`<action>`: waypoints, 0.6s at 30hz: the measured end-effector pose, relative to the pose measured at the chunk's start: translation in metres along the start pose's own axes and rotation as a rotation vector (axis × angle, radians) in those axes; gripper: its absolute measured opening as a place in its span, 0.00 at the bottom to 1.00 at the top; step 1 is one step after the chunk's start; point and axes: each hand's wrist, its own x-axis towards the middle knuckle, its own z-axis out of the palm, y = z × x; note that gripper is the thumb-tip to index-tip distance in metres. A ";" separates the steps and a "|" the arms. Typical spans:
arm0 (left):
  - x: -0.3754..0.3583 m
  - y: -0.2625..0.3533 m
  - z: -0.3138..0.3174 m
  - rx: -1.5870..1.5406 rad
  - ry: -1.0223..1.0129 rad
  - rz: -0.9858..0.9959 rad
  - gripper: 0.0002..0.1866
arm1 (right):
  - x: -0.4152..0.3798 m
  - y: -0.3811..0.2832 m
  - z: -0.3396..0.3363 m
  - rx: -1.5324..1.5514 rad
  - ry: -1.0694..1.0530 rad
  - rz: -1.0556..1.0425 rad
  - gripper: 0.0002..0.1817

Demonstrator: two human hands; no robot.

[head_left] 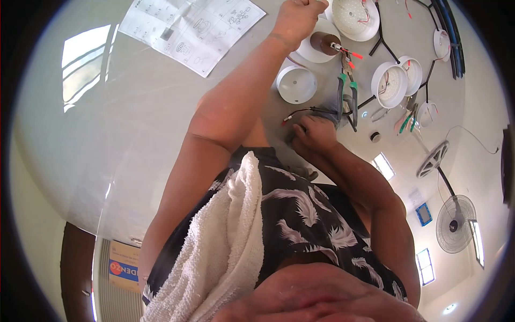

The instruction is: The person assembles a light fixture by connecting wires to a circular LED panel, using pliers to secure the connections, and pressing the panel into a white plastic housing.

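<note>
My left hand (300,20) is closed at the top edge of the view, beside a large white perforated lamp cup (370,27); what its fingers hold is out of sight. My right hand (317,132) is curled near the table edge, just under a thin black lamp arm (308,110) with red-tipped wires; whatever it grips is hidden. Between the hands stands a brown cylinder (324,44) on a white round base, with red-capped wires at its end. Green-and-black handled pliers (347,94) lie by it. A small white cup (296,85) is near my right hand.
A printed instruction sheet (193,32) lies at the far left of the glossy table (145,118). More white lamp cups (389,85) on black branching arms spread to the right, with other tools (410,119) and a black roll (375,137). A stand fan (455,224) is beyond.
</note>
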 end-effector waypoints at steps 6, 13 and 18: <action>0.007 -0.019 0.007 0.011 0.060 0.124 0.16 | 0.002 -0.003 0.002 -0.001 0.001 -0.007 0.13; -0.017 0.015 0.001 -0.075 -0.007 -0.039 0.13 | 0.001 0.004 0.008 -0.043 0.014 0.015 0.12; -0.026 0.028 0.000 -0.065 -0.024 -0.053 0.14 | 0.000 0.006 0.010 -0.077 0.032 -0.010 0.13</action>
